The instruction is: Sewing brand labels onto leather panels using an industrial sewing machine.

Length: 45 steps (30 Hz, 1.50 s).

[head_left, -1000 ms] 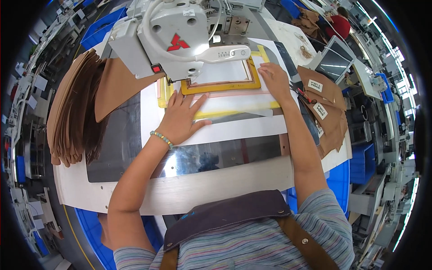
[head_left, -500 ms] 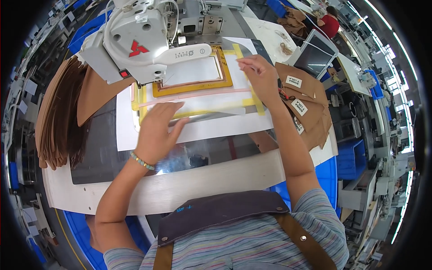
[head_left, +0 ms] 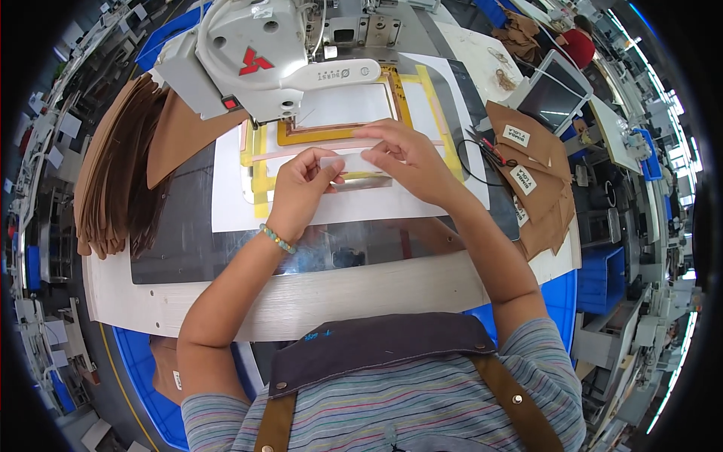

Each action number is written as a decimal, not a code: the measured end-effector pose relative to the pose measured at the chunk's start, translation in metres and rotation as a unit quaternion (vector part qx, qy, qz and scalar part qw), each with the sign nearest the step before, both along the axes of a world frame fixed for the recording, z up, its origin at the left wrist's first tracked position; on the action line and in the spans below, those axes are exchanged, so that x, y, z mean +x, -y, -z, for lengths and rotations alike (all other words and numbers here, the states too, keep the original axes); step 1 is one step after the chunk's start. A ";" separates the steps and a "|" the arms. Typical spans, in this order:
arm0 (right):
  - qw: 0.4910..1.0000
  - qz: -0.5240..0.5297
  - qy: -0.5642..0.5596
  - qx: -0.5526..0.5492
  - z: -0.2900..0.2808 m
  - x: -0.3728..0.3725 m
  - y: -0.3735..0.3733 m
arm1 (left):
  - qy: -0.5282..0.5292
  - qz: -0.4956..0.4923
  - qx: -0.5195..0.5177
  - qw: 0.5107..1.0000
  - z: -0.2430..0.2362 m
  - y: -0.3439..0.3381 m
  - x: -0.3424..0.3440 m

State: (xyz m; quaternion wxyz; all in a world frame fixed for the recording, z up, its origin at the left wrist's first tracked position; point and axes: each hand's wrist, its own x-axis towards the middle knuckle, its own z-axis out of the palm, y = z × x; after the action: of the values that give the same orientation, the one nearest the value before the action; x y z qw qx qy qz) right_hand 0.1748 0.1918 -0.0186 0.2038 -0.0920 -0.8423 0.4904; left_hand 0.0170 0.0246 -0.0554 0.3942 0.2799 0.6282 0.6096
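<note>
Thumb and fingers of my left hand (head_left: 300, 188) pinch a small translucent strip (head_left: 349, 161). My right hand (head_left: 403, 162) grips its other end, with the index finger bent above it. Both hands are over a white sheet (head_left: 230, 207) carrying a template with yellow tape (head_left: 452, 158) and a pink strip (head_left: 271, 155). A rectangular yellow frame (head_left: 395, 102) lies just beyond my fingers, under the head of a white sewing machine (head_left: 248, 56). Red-handled scissors (head_left: 498, 153) and a black cord (head_left: 467, 162) lie right of the template.
Brown cut pieces are stacked left (head_left: 109, 169); labelled brown pieces lie right (head_left: 538, 192). A dark screen (head_left: 553, 94) stands behind those, near another person in red (head_left: 578, 45). Blue bins flank the pale table edge (head_left: 376, 290), including one at lower left (head_left: 143, 392).
My right hand has moved left and down from the template's right side to meet my left hand. My left hand has lifted from lying spread on the template and now pinches the strip.
</note>
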 end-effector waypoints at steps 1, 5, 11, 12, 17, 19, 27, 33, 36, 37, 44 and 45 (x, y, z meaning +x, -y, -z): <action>0.994 0.013 0.080 -0.070 -0.001 -0.004 0.000 | 0.000 -0.001 -0.001 1.000 0.003 0.002 -0.002; 0.979 -0.053 0.179 -0.077 0.004 -0.017 -0.019 | -0.106 0.011 0.011 0.994 0.013 0.016 -0.016; 0.980 0.109 0.124 0.114 -0.014 -0.065 -0.092 | -0.594 -0.009 0.009 0.804 0.014 0.038 -0.067; 0.978 0.064 0.163 0.113 -0.005 -0.080 -0.098 | -0.651 -0.007 -0.014 0.759 0.016 0.038 -0.075; 0.961 -0.027 0.233 0.146 0.033 -0.129 -0.088 | -0.666 0.054 -0.153 0.728 0.040 0.039 -0.081; 0.971 -0.017 0.228 0.071 0.035 -0.137 -0.085 | -0.664 0.064 -0.160 0.728 0.040 0.038 -0.081; 0.963 -0.028 0.264 0.054 0.022 -0.143 -0.081 | -0.663 0.113 -0.183 0.717 0.039 0.030 -0.090; 0.966 -0.058 0.250 0.023 0.033 -0.154 -0.086 | -0.654 0.130 -0.195 0.720 0.036 0.019 -0.089; 0.966 -0.059 0.247 0.038 0.043 -0.159 -0.086 | -0.658 0.124 -0.177 0.721 0.040 0.017 -0.090; 0.963 -0.058 0.256 0.058 0.044 -0.160 -0.086 | -0.664 0.117 -0.174 0.718 0.042 0.018 -0.092; 0.944 -0.039 0.290 0.151 0.008 -0.115 -0.134 | -0.679 0.117 -0.198 0.697 0.037 0.019 -0.088; 0.935 -0.051 0.318 0.151 -0.005 -0.107 -0.138 | -0.678 0.118 -0.195 0.699 0.036 0.018 -0.088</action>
State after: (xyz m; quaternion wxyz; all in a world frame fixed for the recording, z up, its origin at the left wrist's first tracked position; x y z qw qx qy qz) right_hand 0.0683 0.3294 -0.0137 -0.0884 -0.1682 -0.9307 0.3127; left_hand -0.0706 0.0066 -0.0913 -0.0233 0.6062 0.7921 0.0672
